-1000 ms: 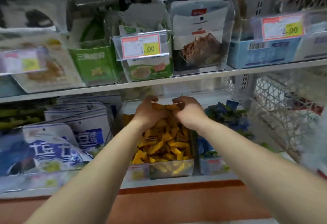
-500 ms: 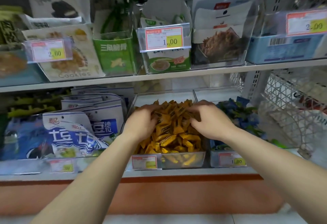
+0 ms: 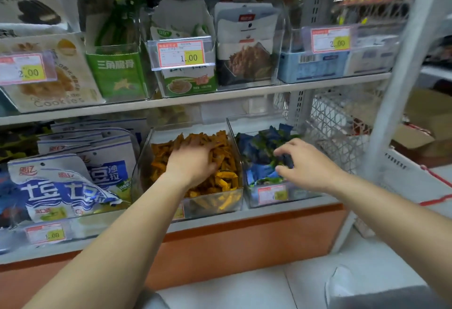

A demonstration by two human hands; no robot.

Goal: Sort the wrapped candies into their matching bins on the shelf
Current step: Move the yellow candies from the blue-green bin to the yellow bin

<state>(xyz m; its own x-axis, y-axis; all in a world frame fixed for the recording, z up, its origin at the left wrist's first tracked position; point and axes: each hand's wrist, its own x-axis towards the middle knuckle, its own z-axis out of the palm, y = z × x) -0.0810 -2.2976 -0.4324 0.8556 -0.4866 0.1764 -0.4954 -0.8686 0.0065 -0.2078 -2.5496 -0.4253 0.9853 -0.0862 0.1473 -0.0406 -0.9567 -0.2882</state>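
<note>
Head camera, from nearest outward: both bare forearms are cut off by the bottom edge. A pale rounded shape (image 3: 340, 281) on the glossy white floor tiles (image 3: 232, 289) may be a shoe toe, but it is too blurred to be sure. Beyond it is a smooth orange-brown base panel (image 3: 244, 240) under the white lower shelf (image 3: 293, 207).

On that shelf stand two clear, hard-plastic bins side by side. The middle bin (image 3: 212, 205) is heaped with crinkled orange candies (image 3: 225, 181); the left wrist hides most of its front label. The left hand (image 3: 193, 164) lies palm-down on the heap with fingers fairly straight and nothing visibly held. Its fingertips sink among the wrappers.

The right bin (image 3: 293, 196) holds glossy blue-and-green candies (image 3: 256, 152). The right hand (image 3: 308, 164) is over them with fingers curled, and thumb and forefinger pinch a dark blue candy (image 3: 285, 161). That candy's shape is mostly covered by the fingers. The print on this bin's small tag is unreadable.

Left of the bins, flat blue-and-white pouches (image 3: 61, 186) overlap, the front one creased. To the right are a white wire mesh panel (image 3: 330, 125) and a slanting white post (image 3: 401, 76), which screens a brown cardboard box (image 3: 428, 123).

On the upper shelf (image 3: 220, 98), a cookie bag (image 3: 53, 81), a green carton (image 3: 117, 71) and other packets sit in clear holders. A price tag (image 3: 181, 54) reads 1.00. The topmost items are cut off and smeared.
</note>
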